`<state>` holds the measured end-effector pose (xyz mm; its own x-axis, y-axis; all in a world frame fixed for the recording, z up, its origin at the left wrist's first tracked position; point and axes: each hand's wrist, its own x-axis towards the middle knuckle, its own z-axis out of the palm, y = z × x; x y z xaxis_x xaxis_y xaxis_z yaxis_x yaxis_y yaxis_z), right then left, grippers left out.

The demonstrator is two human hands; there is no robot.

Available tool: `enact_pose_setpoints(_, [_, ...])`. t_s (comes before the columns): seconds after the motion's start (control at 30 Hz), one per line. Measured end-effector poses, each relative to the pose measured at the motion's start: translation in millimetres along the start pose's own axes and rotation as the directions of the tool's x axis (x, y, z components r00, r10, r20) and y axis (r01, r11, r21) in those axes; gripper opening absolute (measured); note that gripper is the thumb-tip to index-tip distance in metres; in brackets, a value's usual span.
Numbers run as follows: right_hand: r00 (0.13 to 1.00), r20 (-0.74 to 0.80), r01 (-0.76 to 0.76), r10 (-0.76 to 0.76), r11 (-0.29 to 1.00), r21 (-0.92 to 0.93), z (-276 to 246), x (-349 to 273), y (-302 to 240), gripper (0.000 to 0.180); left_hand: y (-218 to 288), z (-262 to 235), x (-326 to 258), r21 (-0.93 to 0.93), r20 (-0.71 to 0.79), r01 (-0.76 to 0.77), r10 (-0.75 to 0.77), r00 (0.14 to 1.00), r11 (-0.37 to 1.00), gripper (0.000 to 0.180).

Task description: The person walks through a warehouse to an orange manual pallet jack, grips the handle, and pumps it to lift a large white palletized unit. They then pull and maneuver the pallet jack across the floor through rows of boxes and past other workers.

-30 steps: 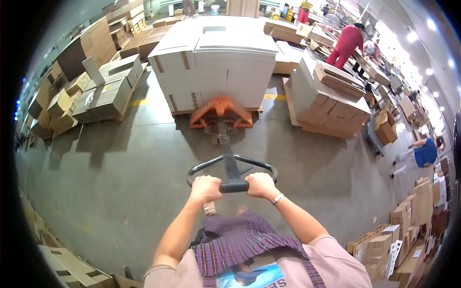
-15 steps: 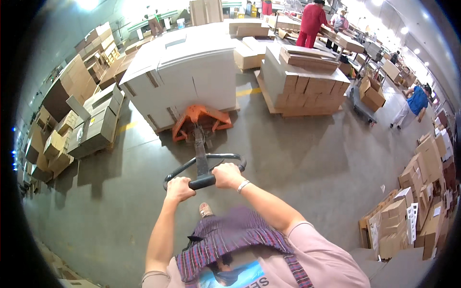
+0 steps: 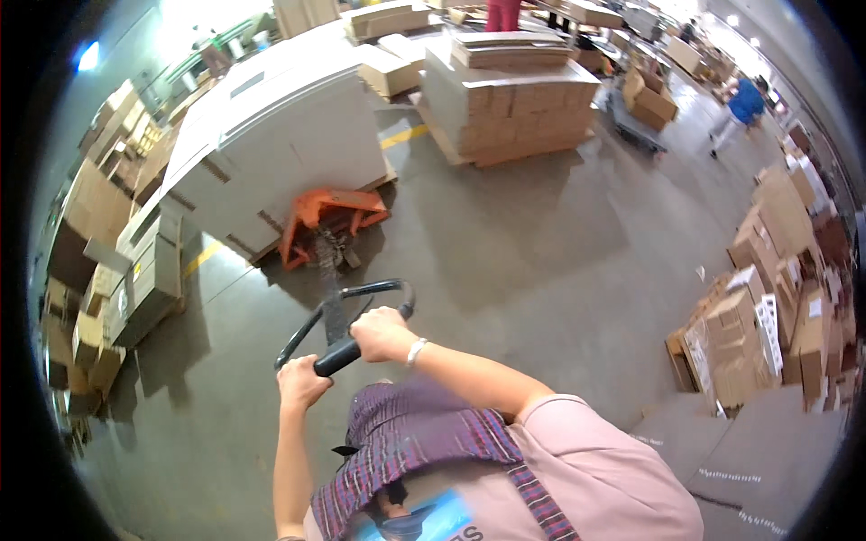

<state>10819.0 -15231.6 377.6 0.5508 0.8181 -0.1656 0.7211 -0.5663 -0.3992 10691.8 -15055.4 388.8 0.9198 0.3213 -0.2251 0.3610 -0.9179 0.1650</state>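
Both fists are wrapped round the black loop handle (image 3: 346, 353) of a pallet jack. My left hand (image 3: 303, 382) grips its left end, and my right hand (image 3: 382, 334) holds the bar farther right, with a pale band on that wrist. A dark shaft runs from the handle to the jack's orange body (image 3: 316, 212), which sits close against a tall stack of white panels (image 3: 289, 135). That stack rests on a wooden pallet whose edge shows at its lower right. The jack's forks are hidden beneath the load.
Right of my load stands a pallet of stacked brown-edged boards (image 3: 519, 117). Beyond it are a grey cart with an open carton (image 3: 649, 99) and a person in blue (image 3: 745, 101). Wrapped grey panels (image 3: 149, 279) stand at left. Cartons (image 3: 735, 338) and flat cardboard (image 3: 749, 469) lie at right.
The jack handle, my hands and the white stack have shifted left in view and sit at more of a slant. The boards and cart also appear farther left and higher. My grip stays the same.
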Motion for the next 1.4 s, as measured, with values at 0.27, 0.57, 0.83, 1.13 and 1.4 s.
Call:
enact_pose_setpoints(0.27, [0.987, -0.159, 0.014, -0.01, 1.0, 0.022, 33, -37, -7, 0.015, 1, 30, -37, -0.002, -0.046, 0.018, -0.018, 0.999, 1.0, 0.027])
enact_pose_setpoints(0.57, [0.98, -0.194, -0.053, 0.044, 0.998, -0.038, 61, -78, -16, 0.014, 6, 56, -67, -0.019, -0.05, -0.013, 0.012, 0.999, 1.0, 0.029])
enact_pose_setpoints(0.83, [0.982, -0.183, -0.064, 0.054, 0.997, -0.047, 71, -107, -39, 0.011, 3, 64, -104, -0.043, -0.104, -0.051, 0.046, 0.993, 0.998, 0.029])
enact_pose_setpoints(1.13, [0.978, -0.208, -0.027, 0.019, 0.999, -0.034, 74, -129, -33, 0.011, 19, 67, -123, -0.032, -0.122, -0.01, 0.006, 0.993, 0.999, 0.031])
enact_pose_setpoints(1.4, [0.973, -0.214, 0.086, -0.086, 0.996, -0.008, 62, -147, 1, 0.011, 66, 69, -134, -0.027, -0.104, 0.088, -0.09, 0.99, 0.996, 0.029])
